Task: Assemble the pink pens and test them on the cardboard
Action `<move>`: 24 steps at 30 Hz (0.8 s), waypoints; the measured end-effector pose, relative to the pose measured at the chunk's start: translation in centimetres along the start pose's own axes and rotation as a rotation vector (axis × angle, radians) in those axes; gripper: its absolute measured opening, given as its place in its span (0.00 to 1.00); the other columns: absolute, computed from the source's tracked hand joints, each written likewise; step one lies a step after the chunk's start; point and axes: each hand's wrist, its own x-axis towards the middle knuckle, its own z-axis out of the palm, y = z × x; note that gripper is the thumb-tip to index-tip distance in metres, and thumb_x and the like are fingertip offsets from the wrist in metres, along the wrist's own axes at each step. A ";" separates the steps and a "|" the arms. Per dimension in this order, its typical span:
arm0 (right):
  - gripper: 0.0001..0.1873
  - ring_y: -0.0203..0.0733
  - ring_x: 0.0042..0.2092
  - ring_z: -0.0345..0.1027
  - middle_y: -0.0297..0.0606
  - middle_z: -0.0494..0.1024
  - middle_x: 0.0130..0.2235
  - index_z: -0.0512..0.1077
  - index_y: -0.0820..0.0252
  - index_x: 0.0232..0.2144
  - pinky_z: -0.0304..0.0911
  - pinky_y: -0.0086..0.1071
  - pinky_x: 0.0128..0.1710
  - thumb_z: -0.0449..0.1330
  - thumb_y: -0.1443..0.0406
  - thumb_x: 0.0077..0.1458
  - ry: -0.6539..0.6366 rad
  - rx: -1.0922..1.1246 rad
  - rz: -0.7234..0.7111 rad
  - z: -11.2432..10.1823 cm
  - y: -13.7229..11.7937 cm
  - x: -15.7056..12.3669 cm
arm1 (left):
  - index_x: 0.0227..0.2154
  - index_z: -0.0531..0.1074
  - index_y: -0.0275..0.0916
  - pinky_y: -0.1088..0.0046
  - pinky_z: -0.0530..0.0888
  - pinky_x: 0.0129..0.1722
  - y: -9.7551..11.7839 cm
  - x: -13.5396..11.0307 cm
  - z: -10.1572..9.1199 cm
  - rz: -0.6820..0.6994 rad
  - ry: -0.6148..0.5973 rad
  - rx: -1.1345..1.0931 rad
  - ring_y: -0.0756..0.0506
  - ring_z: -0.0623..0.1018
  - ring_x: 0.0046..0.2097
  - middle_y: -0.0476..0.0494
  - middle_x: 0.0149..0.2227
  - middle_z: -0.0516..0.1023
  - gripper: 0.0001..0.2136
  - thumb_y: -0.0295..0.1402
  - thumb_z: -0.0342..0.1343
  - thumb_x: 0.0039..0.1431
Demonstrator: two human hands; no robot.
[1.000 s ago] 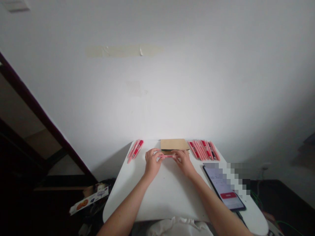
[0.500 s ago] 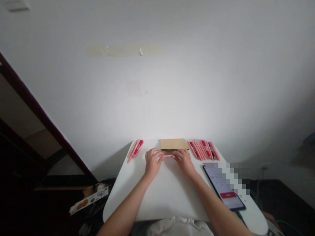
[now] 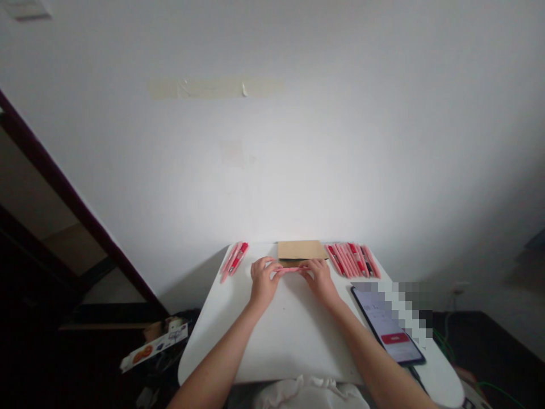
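Between my two hands a slim pink pen lies crosswise, pinched at both ends. The fingers of my left hand close on its left end, and those of my right hand on its right end, hiding both tips. Just behind the pen stands a brown cardboard box, its lower front partly covered by my fingers. A few pink and red pens lie side by side left of my left hand. To the right of the box rests a row of several pink, red and dark pens.
A phone with a lit screen lies on the right of the white table, a cable at its lower end. The table's far edge meets a white wall. On the floor at left is a printed carton among clutter.
The pen seems to have turned or shifted very slightly between my fingers. Both hands stay in nearly the same place, and the other things have not moved.
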 end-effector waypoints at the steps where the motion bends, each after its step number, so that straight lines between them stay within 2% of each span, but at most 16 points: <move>1: 0.07 0.49 0.45 0.64 0.40 0.77 0.39 0.75 0.53 0.37 0.58 0.41 0.47 0.57 0.61 0.62 -0.001 -0.007 -0.001 0.1 0.1 0.0 | 0.33 0.78 0.45 0.56 0.68 0.55 0.0 0.0 0.0 0.000 -0.003 0.000 0.42 0.72 0.51 0.45 0.45 0.76 0.03 0.32 0.62 0.55; 5: 0.12 0.48 0.43 0.64 0.40 0.76 0.36 0.77 0.53 0.35 0.58 0.40 0.45 0.54 0.59 0.64 -0.005 -0.045 0.009 0.1 0.4 0.1 | 0.34 0.78 0.45 0.56 0.68 0.56 0.0 0.0 0.0 -0.004 0.001 0.005 0.42 0.73 0.51 0.45 0.45 0.76 0.03 0.33 0.62 0.56; 8: 0.11 0.47 0.42 0.64 0.40 0.76 0.36 0.76 0.54 0.35 0.59 0.40 0.45 0.56 0.58 0.63 -0.001 -0.028 0.006 0.0 0.4 0.0 | 0.34 0.78 0.45 0.56 0.67 0.55 0.1 0.0 -0.1 0.001 0.006 0.004 0.42 0.73 0.51 0.45 0.45 0.76 0.03 0.33 0.62 0.56; 13: 0.10 0.50 0.47 0.65 0.41 0.77 0.42 0.73 0.54 0.44 0.59 0.43 0.49 0.59 0.63 0.60 0.014 0.020 0.007 -0.1 0.1 -0.1 | 0.33 0.78 0.45 0.56 0.68 0.55 0.3 0.1 -0.3 -0.018 0.017 0.010 0.42 0.73 0.50 0.44 0.44 0.76 0.02 0.33 0.61 0.57; 18: 0.07 0.49 0.46 0.65 0.41 0.78 0.41 0.73 0.54 0.40 0.60 0.43 0.48 0.56 0.66 0.60 0.035 0.023 0.001 -0.1 0.0 -0.1 | 0.34 0.78 0.44 0.56 0.68 0.55 0.2 0.0 -0.3 -0.020 0.014 0.007 0.41 0.73 0.50 0.44 0.44 0.76 0.02 0.33 0.61 0.57; 24: 0.08 0.48 0.44 0.64 0.41 0.77 0.39 0.76 0.53 0.39 0.59 0.42 0.46 0.56 0.61 0.62 0.027 -0.032 0.000 -0.1 0.1 0.0 | 0.34 0.78 0.46 0.57 0.67 0.55 0.0 0.1 -0.2 -0.015 0.014 0.003 0.42 0.73 0.50 0.45 0.44 0.76 0.03 0.34 0.61 0.57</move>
